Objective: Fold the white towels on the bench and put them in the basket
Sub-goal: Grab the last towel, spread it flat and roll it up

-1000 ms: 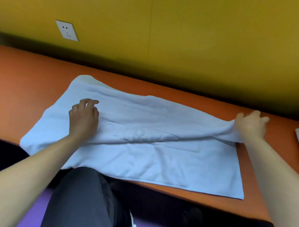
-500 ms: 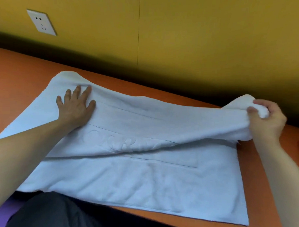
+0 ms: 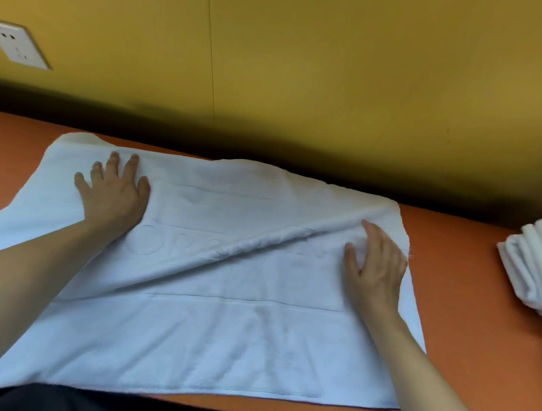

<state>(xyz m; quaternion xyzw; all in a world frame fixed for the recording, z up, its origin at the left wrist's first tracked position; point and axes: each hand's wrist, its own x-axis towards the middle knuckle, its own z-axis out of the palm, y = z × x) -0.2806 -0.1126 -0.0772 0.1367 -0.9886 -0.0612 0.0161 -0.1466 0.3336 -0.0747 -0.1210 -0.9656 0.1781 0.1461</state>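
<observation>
A large white towel [image 3: 214,342] lies spread across the orange bench [image 3: 464,307], with a diagonal fold ridge running from lower left to upper right. My left hand [image 3: 115,195] lies flat on the towel's far left part, fingers straight. My right hand [image 3: 375,266] rests on the towel near its right edge, fingers extended along the fold. Another white towel [image 3: 531,269], bunched up, sits on the bench at the far right, partly cut off by the frame. No basket is in view.
A yellow wall [image 3: 331,68] rises behind the bench, with a white power socket [image 3: 15,46] at the upper left. Dark trousers [image 3: 68,401] show below the bench's near edge.
My right hand let go of the towel's right end, which it had lifted, and now rests flat on it. The towel's far edge dropped onto the bench. My left hand stayed pressed on the left part.
</observation>
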